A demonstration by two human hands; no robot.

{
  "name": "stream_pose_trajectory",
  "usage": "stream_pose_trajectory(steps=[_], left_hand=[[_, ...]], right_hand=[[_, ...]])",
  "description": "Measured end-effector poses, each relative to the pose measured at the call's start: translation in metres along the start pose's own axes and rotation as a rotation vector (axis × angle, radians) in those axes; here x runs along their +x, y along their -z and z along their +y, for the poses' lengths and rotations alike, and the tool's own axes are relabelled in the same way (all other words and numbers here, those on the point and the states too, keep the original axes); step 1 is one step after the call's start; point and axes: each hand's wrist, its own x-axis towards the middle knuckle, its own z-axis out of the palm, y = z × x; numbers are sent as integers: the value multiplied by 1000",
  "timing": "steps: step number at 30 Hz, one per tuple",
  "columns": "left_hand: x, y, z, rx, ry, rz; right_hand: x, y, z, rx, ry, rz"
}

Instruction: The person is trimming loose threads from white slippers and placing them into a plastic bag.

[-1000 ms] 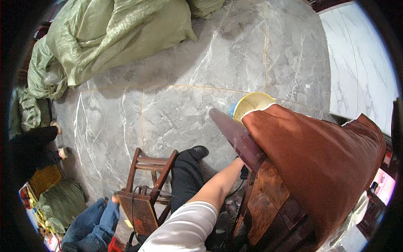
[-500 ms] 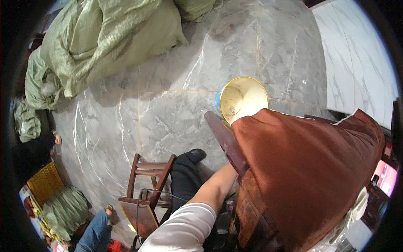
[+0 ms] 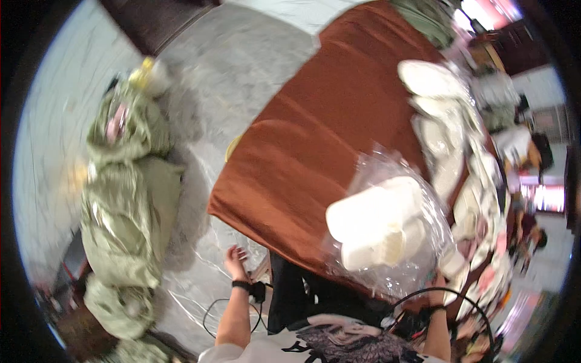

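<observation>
The right hand [image 3: 437,284] is up at the near edge of the table, gripping a clear plastic bag [image 3: 387,224] from below. The bag is crinkly and see-through, and inside it there's a stack of white foam containers [image 3: 374,221], blocky and rounded at the corners, sitting over the table's near right part. The fingers are mostly hidden behind the plastic, but the bag hangs from that hand, so it's closed on it.

The left hand [image 3: 236,261] is out over the floor just left of the table corner, fingers loosely spread, holding nothing. It has a black band on the wrist.

The table has a rust-brown cloth [image 3: 327,133] over it. Along its right side runs a long row of white plates and dishes [image 3: 448,145], too blurred to sort out. A bit of a yellow rim [image 3: 232,147] peeks out at the cloth's left edge.

The floor [image 3: 236,66] is grey marble-look stone. A heap of pale green sacks [image 3: 130,199] lies on the left, with something yellow on top at the far end.
</observation>
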Motion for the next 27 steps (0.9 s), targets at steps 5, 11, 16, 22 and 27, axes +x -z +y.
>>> stream_pose_trajectory(steps=[5,11,16,22,27], left_hand=[[-102,-23,176,263,-603,-21],[-215,-185,223,787,-1414,-701],[-253,-276,171,877,-1123,-996],[-254,-313,150,911,-675,-1070],[-279,-305,175,463,13,-1086]], right_hand=[[-52,39,-45,54,26,382],[-77,20,-139,495,255,122],[-72,2,-153,432,325,270],[-47,-9,-157,494,336,345],[-9,-36,-184,590,250,199]])
